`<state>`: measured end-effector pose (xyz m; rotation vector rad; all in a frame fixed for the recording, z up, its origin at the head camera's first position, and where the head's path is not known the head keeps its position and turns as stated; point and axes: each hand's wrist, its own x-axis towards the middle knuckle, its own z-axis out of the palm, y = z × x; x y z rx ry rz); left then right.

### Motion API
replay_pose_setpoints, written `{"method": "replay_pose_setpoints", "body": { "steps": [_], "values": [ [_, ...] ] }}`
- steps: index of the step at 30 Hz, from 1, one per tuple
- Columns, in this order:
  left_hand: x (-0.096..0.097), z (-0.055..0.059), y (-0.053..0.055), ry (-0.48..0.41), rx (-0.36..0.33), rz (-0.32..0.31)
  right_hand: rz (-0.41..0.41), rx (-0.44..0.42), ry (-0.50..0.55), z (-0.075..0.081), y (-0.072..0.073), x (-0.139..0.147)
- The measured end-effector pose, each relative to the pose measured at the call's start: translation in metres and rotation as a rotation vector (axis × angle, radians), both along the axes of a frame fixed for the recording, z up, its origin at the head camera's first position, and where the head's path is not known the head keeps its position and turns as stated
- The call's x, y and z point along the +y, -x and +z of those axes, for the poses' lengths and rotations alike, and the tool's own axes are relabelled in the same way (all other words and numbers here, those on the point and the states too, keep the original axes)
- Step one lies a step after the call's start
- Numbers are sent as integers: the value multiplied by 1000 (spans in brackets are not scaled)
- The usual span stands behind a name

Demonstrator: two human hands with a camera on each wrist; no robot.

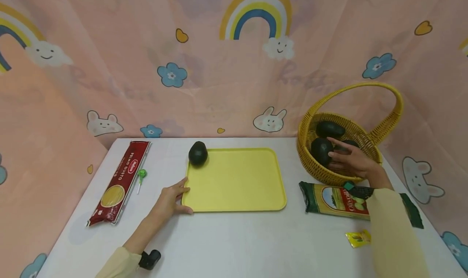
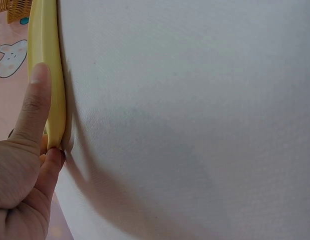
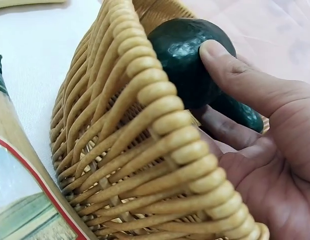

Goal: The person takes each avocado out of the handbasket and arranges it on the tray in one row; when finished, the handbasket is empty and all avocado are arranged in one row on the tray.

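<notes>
My right hand reaches into a yellow wicker basket and grips a dark green avocado. The right wrist view shows the thumb on top of this avocado, with fingers below it. Two more avocados lie in the basket, one at the back and one partly hidden behind the hand. My left hand holds the near left corner of a yellow tray, thumb along its front edge and fingers at its left side. Another avocado sits on the tray's far left corner.
On the left lie a red pasta packet and a green lollipop. A green and tan Olivoila packet lies before the basket, partly under the right forearm. Nearer is a small yellow sachet. A pink printed cloth hangs behind the white table.
</notes>
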<state>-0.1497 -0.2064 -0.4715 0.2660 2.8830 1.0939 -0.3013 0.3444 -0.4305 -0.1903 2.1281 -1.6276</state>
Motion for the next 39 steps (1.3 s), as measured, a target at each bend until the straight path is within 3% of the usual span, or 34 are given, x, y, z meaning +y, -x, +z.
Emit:
{"method": "replay_pose_setpoints", "body": {
  "steps": [7,11,16,22,27,32,35,36,39],
  "values": [
    [1,1,0,23,-3,12,-9,27,81,2,-3,4],
    [1,1,0,21,-7,19,-15,31,61,3,-3,3],
    [1,1,0,18,-10,18,22,65,-90,6,-4,-5],
    [1,0,0,9,-11,17,83,188,-307,8,-2,-20],
    [1,0,0,4,-9,10,53,236,-357,19,-2,-26],
    [0,0,0,19,-2,13,-41,304,-205,28,-3,-24],
    [0,1,0,22,11,7,-2,269,-58,26,-5,-21],
    [0,1,0,19,12,6,46,243,5,21,-2,-18],
    [0,0,0,26,10,-4,96,162,35,16,-5,-13]
  ]
}}
